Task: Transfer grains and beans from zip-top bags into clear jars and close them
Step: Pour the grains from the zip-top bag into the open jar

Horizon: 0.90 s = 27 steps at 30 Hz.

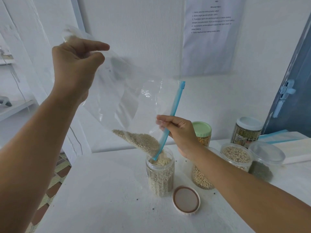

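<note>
The lid [186, 200] is lying on the table [104, 190] beside the jar [159, 175]. Both hands' fingers are pinching the bag [127, 98], left [75, 64] lifting, right [178, 132] steering. Grain is reaching the rim, likely overflowing.

White painted wall [134, 22], evenly lit; 1 printed paper sheet [212, 36] fixed to it. Blue door [289, 91] with pale handle [284, 96] at right. White table [101, 199]. White shelving [15, 108] at left. Patterned tile floor [55, 175] below, lower left
</note>
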{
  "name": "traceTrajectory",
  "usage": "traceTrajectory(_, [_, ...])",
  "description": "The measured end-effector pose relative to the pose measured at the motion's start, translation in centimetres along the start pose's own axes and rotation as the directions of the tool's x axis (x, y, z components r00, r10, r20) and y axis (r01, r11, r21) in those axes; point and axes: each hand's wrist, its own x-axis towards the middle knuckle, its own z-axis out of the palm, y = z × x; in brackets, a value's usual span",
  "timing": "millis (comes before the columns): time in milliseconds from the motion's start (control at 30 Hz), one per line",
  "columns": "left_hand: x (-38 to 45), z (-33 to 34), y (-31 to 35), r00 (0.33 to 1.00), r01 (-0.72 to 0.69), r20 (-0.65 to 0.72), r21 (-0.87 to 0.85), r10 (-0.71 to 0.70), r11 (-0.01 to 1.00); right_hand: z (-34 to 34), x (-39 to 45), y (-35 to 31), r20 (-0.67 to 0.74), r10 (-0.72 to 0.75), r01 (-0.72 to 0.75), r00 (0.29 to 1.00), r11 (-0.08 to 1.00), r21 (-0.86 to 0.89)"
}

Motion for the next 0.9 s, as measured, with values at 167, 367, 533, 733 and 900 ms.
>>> traceTrajectory(167, [0.03, -0.06, 0.14, 1.000, 0.003, -0.009, 0.010, -0.003, 1.000, 0.25, -0.12, -0.12, 0.015, 0.000, 0.000, 1.000, 1.000, -0.007])
traceTrajectory(367, [-0.11, -0.10, 0.32, 1.000, -0.013, -0.004, 0.010, 0.013, 1.000, 0.57, -0.32, 0.11, 0.026, 0.006, -0.006, 1.000, 1.000, 0.004])
traceTrajectory(533, [-0.38, -0.30, -0.19, 1.000, 0.025, -0.011, -0.003, -0.025, 1.000, 0.32, -0.41, 0.24, 0.028, 0.010, -0.010, 1.000, 1.000, -0.002])
traceTrajectory(733, [-0.24, -0.21, -0.09, 1.000, 0.026, -0.015, -0.012, -0.026, 1.000, 0.33, -0.42, -0.01, 0.024, 0.007, -0.007, 1.000, 1.000, 0.003])
traceTrajectory(900, [0.03, -0.17, 0.55, 1.000, 0.000, -0.019, -0.013, -0.001, 1.000, 0.30, 0.05, -0.49, 0.013, -0.022, 0.022, 1.000, 1.000, 0.011])
